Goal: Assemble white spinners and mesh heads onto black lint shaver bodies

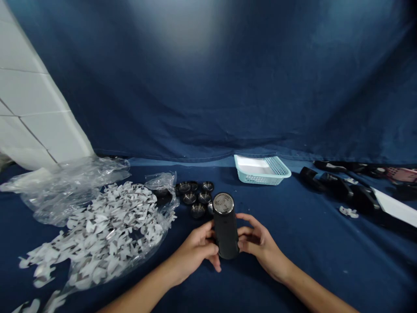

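A black cylindrical device (226, 237) with a round, perforated silver top stands tilted between my hands. My left hand (198, 248) grips its left side, thumb in front and fingers bent around the edge. On the right side, my right hand (257, 243) holds it with thumb and curled fingertips. Just behind the device and to the left lie several round dark metal mesh caps (198, 210). A large heap of small white and grey plastic pieces (110, 226) spreads over clear plastic at the left.
Crumpled clear bags (74, 182) lie at the back left. A light blue basket (260, 179) with white paper inside stands behind. Several black devices (335, 187), a small white piece (348, 212) and a pink basket (402, 174) are at the right. A blue curtain (208, 87) hangs behind.
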### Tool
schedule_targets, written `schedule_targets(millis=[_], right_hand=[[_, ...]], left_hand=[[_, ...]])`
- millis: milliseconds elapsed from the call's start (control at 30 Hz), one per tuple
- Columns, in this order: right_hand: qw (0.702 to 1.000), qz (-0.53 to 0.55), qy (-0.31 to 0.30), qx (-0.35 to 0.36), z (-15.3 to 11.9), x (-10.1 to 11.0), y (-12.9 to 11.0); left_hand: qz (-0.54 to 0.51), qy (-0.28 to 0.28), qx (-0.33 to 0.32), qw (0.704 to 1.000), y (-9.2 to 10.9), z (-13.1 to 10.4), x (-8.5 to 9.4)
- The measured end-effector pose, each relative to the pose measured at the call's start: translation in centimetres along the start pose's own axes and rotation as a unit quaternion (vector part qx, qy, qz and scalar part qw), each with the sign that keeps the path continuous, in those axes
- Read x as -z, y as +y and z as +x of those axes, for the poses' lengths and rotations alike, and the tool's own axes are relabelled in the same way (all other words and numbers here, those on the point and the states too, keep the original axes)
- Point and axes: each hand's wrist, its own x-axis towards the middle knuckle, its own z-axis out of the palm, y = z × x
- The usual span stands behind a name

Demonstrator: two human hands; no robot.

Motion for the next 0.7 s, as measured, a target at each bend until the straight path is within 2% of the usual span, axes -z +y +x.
schedule_targets(millis=[433,700], right_hand=[[0.997,-0.072,-0.014,0.02,-0.1,0.1,0.3],[0.989,-0.137,0.013,0.048,-0.4,-0.6,1.1]], left_hand=[[0.047,0.036,-0.034,0.998,-1.1,0.1,-0.3],[0.065,0.051,-0.056,0.995,-1.5,-0.2,-0.6]])
